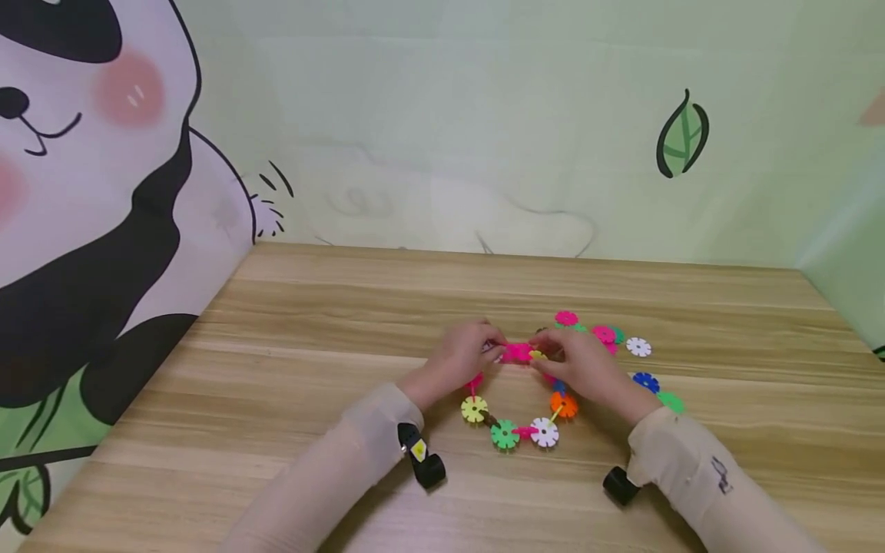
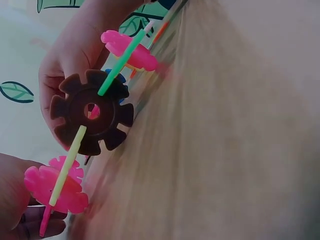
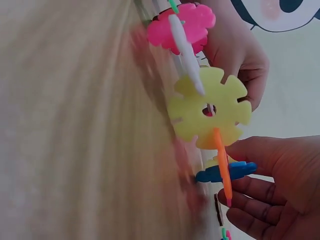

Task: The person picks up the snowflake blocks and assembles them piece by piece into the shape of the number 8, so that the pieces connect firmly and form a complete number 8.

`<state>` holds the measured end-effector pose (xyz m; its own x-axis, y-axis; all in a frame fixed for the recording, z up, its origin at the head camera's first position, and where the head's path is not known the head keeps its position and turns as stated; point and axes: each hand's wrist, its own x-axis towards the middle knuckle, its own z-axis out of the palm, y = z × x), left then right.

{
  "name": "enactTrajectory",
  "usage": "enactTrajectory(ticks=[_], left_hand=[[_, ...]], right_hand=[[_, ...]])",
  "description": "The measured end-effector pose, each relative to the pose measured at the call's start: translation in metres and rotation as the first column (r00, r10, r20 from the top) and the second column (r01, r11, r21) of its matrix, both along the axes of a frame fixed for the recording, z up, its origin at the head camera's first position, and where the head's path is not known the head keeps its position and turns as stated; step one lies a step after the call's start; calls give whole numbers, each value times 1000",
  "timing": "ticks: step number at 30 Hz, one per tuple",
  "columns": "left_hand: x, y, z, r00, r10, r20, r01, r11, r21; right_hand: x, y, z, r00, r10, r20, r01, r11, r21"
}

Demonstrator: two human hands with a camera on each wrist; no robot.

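- The left hand [image 1: 462,355] and the right hand [image 1: 579,362] met at the far side of a ring of plastic discs [image 1: 517,399] that lay on the wooden table [image 1: 311,346].
- Both hands pinched the ring near a pink disc [image 1: 515,352] at its top, the left hand from the left and the right hand from the right, with fingers curled on the pieces.
- The near side of the ring showed a yellow disc [image 1: 474,408], a green disc [image 1: 505,434], a white disc [image 1: 544,432] and an orange disc [image 1: 563,404], joined one into another.
- In the left wrist view, a dark brown disc [image 2: 91,111] stood between two pink ones, with thin discs seen edge-on crossing it.
- In the right wrist view, a pale yellow disc [image 3: 210,107] was slotted with a white piece above and an orange piece below.
- Loose discs [image 1: 608,335] lay on the table just behind and to the right of the right hand, among them a white one [image 1: 638,346] and a blue one [image 1: 645,380].
- A wall with a panda drawing [image 1: 90,192] stood at the left.
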<state>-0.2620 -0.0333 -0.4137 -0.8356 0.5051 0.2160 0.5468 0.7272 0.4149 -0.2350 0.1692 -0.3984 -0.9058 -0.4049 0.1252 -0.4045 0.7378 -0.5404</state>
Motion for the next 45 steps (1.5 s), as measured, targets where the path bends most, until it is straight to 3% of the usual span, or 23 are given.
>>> enactTrajectory(ticks=[12,16,19,22,25,31,34,35,37,41,45], left_hand=[[-20,-10,-1,997,59,46,-59,998,-6],[-21,-14,1,994,78,74,-80,996,28],[-18,-16,5,995,92,32,-94,994,62],[-11,-16,14,993,80,-83,-72,993,94],[1,-14,23,974,26,-223,-2,994,105],[28,-4,30,890,-110,-442,162,983,82],[40,1,27,847,-167,-505,219,975,45],[44,3,25,840,-188,-509,234,972,28],[52,6,22,834,-220,-506,248,969,-14],[67,12,16,856,-247,-454,234,968,-86],[75,16,8,860,-249,-446,226,968,-105]], right_hand=[[-8,2,3,996,-85,16,86,996,-33],[-7,11,5,993,-119,-13,118,992,-38],[-6,18,8,990,-139,-27,139,990,-32],[-4,25,13,987,-160,-21,160,987,-24],[-3,33,17,984,-179,-14,179,984,-3],[-10,48,21,976,-217,19,216,974,64],[-14,52,20,975,-218,38,214,973,91],[-16,53,19,975,-218,42,213,972,98],[-19,54,18,974,-221,44,214,969,120],[-27,53,14,968,-248,47,235,954,184],[-37,51,9,964,-261,48,243,942,232]])
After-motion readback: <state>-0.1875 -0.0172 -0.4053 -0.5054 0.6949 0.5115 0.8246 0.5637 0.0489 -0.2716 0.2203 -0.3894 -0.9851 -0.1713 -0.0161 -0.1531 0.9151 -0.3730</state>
